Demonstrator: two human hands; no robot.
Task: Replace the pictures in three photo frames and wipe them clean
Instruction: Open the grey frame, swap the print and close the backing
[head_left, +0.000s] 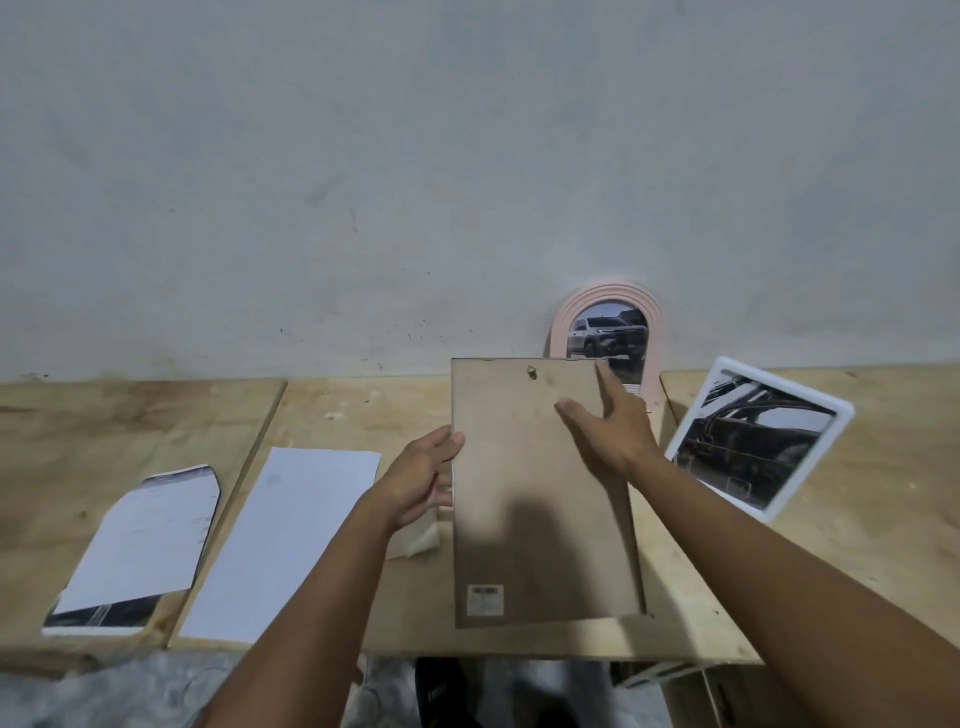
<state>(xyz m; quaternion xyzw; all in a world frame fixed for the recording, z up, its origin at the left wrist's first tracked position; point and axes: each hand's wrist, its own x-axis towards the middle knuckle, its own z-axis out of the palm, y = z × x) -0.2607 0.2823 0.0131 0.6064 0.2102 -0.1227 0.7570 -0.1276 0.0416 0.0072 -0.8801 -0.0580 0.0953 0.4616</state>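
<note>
Brown fibreboard-backed rectangular frame (540, 493) held face-down above plywood table (857, 519), left hand (421, 480) clamped on side edge, right hand (608, 423) splayed flat, gripping nothing; advise steady support, even pressure seating backing squarely.

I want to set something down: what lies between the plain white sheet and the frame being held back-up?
In the head view, the left hand gripping the brown-backed frame by its edge, with a pale cloth beneath it, right of the white sheet.
</note>
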